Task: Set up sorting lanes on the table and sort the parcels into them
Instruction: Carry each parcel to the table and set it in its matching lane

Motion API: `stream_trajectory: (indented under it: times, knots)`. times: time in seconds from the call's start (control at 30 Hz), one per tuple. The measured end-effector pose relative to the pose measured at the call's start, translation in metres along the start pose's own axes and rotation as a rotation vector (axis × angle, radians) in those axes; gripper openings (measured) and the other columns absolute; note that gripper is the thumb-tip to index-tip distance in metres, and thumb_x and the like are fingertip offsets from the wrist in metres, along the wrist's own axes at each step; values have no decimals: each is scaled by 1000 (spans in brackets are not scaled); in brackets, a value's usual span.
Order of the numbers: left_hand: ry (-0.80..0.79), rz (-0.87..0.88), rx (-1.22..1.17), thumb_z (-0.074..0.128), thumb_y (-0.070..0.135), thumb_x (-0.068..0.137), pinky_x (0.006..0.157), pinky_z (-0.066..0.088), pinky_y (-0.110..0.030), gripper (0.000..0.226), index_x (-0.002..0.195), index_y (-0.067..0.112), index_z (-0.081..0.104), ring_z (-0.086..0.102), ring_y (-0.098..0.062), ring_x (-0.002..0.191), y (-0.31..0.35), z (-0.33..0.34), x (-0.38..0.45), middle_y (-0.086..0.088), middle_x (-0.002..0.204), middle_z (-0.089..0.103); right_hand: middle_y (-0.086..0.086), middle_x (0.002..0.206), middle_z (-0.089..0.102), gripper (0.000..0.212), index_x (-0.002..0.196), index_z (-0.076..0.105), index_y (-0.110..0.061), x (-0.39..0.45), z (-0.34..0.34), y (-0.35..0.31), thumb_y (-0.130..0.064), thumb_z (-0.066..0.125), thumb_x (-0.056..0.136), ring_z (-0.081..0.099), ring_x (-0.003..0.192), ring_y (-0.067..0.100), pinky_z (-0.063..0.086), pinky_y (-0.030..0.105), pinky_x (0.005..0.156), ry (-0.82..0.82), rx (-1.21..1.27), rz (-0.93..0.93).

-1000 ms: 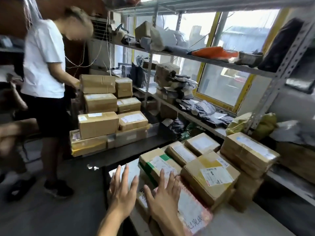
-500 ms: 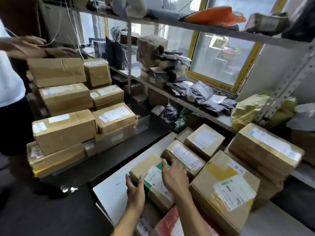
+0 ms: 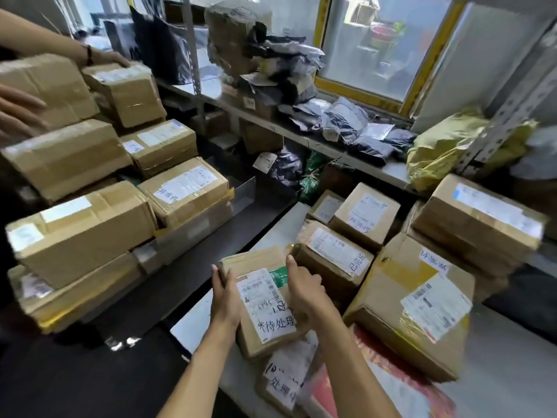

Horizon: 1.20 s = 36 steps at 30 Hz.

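Head view, labelled parcel (image 3: 265, 309) gripped between left hand (image 3: 225, 297), right hand (image 3: 304, 289) fingers

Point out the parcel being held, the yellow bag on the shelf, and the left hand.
held parcel (image 3: 265, 300), head view, its white label
yellow bag (image 3: 443, 152), head view, its crumpled front
left hand (image 3: 224, 297), head view, its back
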<state>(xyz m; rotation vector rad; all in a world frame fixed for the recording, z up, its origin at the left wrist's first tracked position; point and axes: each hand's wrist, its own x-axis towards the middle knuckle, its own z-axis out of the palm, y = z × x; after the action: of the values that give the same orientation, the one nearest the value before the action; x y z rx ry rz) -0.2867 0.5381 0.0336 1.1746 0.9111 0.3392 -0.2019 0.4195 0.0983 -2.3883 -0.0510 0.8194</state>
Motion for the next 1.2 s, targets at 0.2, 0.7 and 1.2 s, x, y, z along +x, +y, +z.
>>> stream_trajectory:
  times: [0.2,0.7,1.2]
  knots:
    - [-116,1,-29,41,42,106,74,51,-33,53,146,11,27,63,-19,100,30,-28,14,-11,121,60,18,159,27,79,155,33,-22,-22,17,-21,-73,13,99,36,142,35,30,55,117,73,238,58]
    - [-773,159,61,43,72,93,102,41,-71,72,133,13,54,60,-43,121,114,-25,-26,-26,128,61,4,133,48,102,127,47,-44,-123,1,-19,-108,23,52,50,123,27,40,58,108,437,721,-69]
    - [-1258,-41,121,27,59,102,70,61,-43,61,115,20,72,74,-33,95,43,75,-277,-18,113,74,6,127,71,88,144,50,-27,-295,-45,209,-89,35,83,70,115,26,55,53,100,628,1090,-187]
